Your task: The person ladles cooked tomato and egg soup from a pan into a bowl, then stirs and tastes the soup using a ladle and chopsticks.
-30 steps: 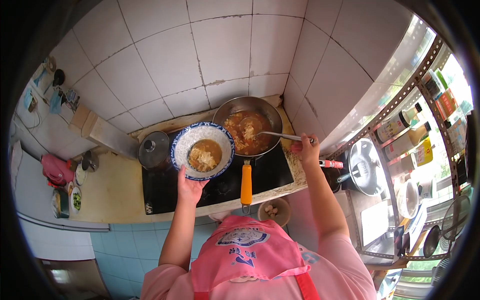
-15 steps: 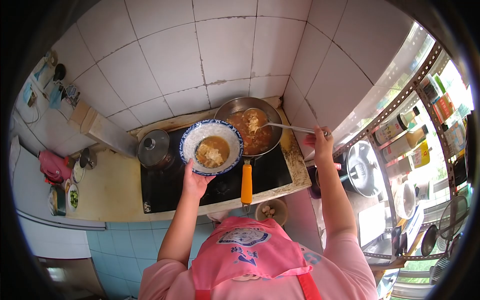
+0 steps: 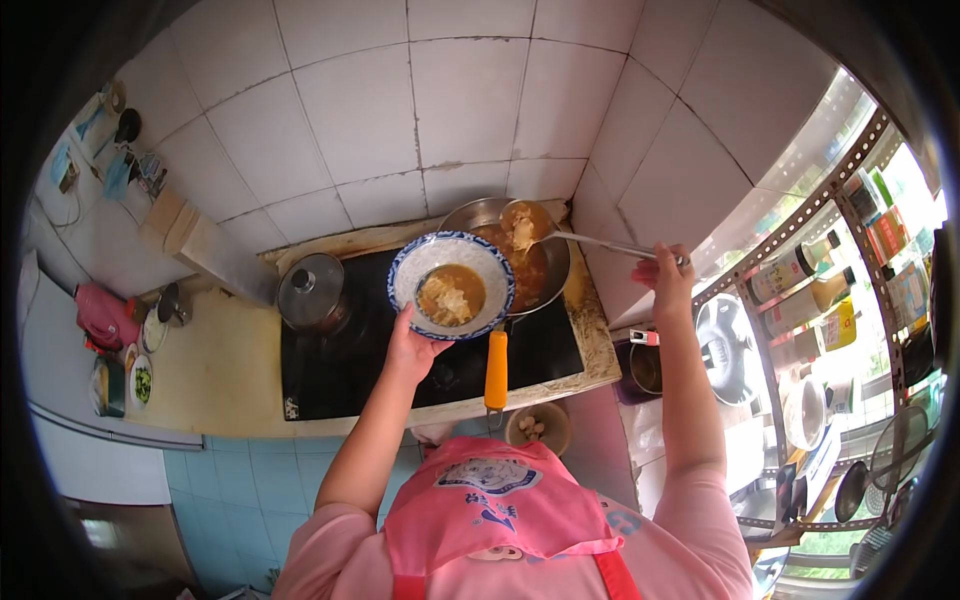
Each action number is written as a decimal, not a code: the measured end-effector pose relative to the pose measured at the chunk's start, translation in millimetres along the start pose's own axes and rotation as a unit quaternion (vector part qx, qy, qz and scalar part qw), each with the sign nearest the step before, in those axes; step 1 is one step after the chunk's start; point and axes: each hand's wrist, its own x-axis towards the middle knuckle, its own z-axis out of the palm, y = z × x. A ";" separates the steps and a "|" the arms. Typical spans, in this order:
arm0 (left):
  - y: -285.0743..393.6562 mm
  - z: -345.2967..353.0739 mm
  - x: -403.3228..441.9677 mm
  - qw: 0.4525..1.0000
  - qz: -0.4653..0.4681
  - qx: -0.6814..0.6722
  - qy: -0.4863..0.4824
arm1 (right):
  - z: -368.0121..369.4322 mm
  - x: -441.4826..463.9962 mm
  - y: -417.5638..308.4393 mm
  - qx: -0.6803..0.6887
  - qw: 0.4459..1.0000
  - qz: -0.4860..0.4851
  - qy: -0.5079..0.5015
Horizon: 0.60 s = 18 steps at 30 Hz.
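Observation:
My left hand grips the near rim of a blue-and-white bowl, which holds brown broth with pale, soft pieces in it. The bowl hangs over the stove and overlaps the left side of the frying pan. My right hand is closed around the handle end of a metal ladle. The ladle's head, filled with soup and pale pieces, is above the pan near the bowl's right rim. Reddish-brown soup with chunks lies in the pan, whose orange handle points toward me.
A lidded pot stands on the black cooktop to the left. Plates of chopped food and a pink kettle are at far left. A bin stands below the counter. Bottles line the window rack at right.
The bowl in my left hand has moved right and slightly up, now covering more of the pan. The ladle has risen a little, and my right hand has shifted right.

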 end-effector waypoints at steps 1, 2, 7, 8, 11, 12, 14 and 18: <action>-1.1 1.4 2.8 1.000 0.001 -0.001 -0.009 | 2.0 -0.7 -9.4 0.004 1.000 -0.006 -0.001; -1.1 2.1 4.9 1.000 0.002 -0.002 -0.008 | 6.7 -3.6 -18.9 0.007 1.000 -0.013 -0.001; -7.2 13.7 17.7 0.999 -0.016 -0.004 -0.039 | 13.2 -13.9 -43.4 0.016 1.000 -0.015 -0.017; -8.4 16.8 19.6 0.999 -0.016 -0.004 -0.040 | 12.9 -15.9 -41.4 0.017 0.999 -0.012 -0.034; -10.0 27.4 23.4 0.999 -0.019 -0.012 -0.043 | 19.0 -29.6 -36.3 0.013 0.998 -0.001 -0.061; -10.5 31.9 24.1 0.999 -0.016 -0.014 -0.044 | 21.3 -35.3 -33.8 0.007 0.997 0.008 -0.070; -9.1 37.3 25.0 0.999 -0.013 -0.017 -0.045 | 27.1 -46.9 -26.9 0.015 0.997 0.013 -0.080; -3.4 38.4 25.2 0.998 -0.002 -0.019 -0.066 | 37.2 -74.1 -19.3 -0.034 0.989 -0.053 -0.135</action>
